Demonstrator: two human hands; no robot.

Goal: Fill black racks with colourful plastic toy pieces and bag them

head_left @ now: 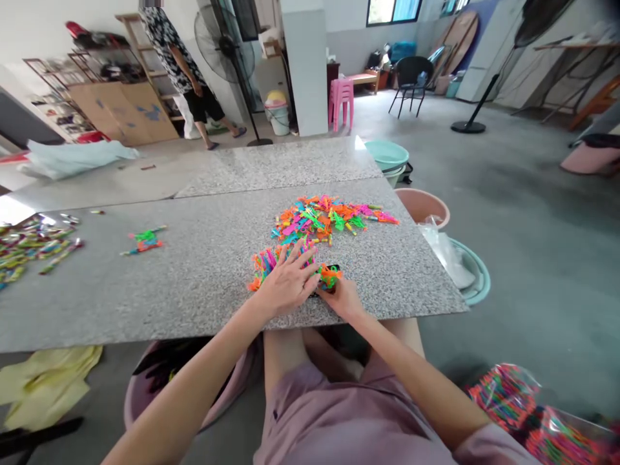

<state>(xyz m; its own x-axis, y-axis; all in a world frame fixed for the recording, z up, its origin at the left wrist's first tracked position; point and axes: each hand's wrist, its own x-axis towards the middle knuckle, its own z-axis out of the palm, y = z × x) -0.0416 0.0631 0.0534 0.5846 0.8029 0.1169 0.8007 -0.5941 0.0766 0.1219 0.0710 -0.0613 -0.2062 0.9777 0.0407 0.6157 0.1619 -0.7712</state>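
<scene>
My left hand (288, 281) lies palm down with spread fingers on a heap of small bright plastic pieces (264, 263), pink, orange, blue and green. Close by on the right, the fingers of my right hand (343, 298) are bent in around a cluster of orange and green plastic pieces (329, 276). Something black (333, 267) shows at the edge of that cluster; its kind is unclear. Beyond both hands spreads a larger loose pile of the same colourful pieces (314, 218). My right fingertips are partly hidden.
On the speckled stone table (203, 258), several shiny tube-like pieces (33, 245) lie far left, with a small coloured group (145, 240) nearer. Basins (423, 205) stand off the right edge. Filled clear bags (506, 394) sit lower right. A person (181, 68) is beyond the table.
</scene>
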